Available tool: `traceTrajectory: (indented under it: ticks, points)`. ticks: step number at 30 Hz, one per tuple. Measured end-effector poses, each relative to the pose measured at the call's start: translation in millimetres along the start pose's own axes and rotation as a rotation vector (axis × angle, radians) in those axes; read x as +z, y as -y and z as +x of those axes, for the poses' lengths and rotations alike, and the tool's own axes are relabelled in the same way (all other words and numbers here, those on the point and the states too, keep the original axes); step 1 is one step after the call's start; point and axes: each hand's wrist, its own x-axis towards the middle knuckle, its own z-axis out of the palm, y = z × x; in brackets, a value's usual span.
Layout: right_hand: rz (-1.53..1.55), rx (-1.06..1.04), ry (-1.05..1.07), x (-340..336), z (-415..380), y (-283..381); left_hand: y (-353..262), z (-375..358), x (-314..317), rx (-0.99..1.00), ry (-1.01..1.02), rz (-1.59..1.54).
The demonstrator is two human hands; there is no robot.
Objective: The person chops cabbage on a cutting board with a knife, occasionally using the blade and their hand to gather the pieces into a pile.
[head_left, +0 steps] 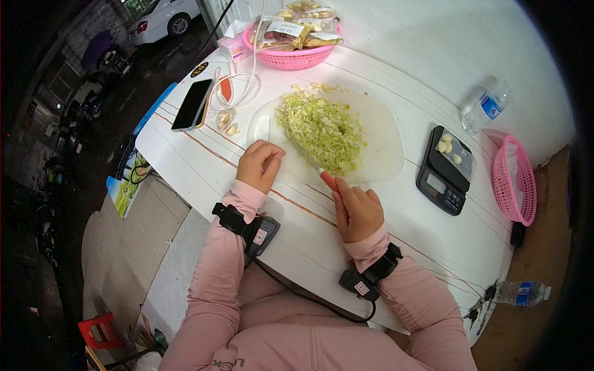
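My right hand (pixel 360 213) grips the red-orange handle of a kitchen knife (pixel 326 178). The knife's blade runs up and left along the near-left edge of a pile of finely chopped pale-green cabbage (pixel 328 131). Under the pile lies a translucent white cutting board (pixel 385 145). At the board's left edge, my left hand (pixel 258 166) rests with its fingers curled and closed, apart from the knife; nothing shows in it. Black devices are strapped to both wrists.
A phone (pixel 192 105), a coiled white cable (pixel 250 77) and garlic cloves (pixel 227 122) lie left of the board. Behind stands a pink basket (pixel 296 59) of bagged goods. To the right are a black scale (pixel 440 179), a bottle (pixel 486 106) and another pink basket (pixel 515 185).
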Motion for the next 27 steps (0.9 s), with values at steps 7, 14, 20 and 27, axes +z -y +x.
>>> traceTrajectory:
  ticks: [7, 14, 20, 27]
  points:
    - [-0.055, -0.002, 0.064, -2, 0, 1, 0, 0, 0, -0.014, 0.009, -0.005]
    - [-0.104, 0.024, 0.105, 1, -4, -1, 2, 0, 0, -0.019, 0.017, -0.018]
    - [-0.126, 0.019, 0.082, 4, -3, -3, 0, 0, -1, -0.011, 0.013, 0.006]
    - [-0.102, -0.004, 0.042, -4, 0, 1, -9, 1, -1, 0.192, 0.075, 0.009]
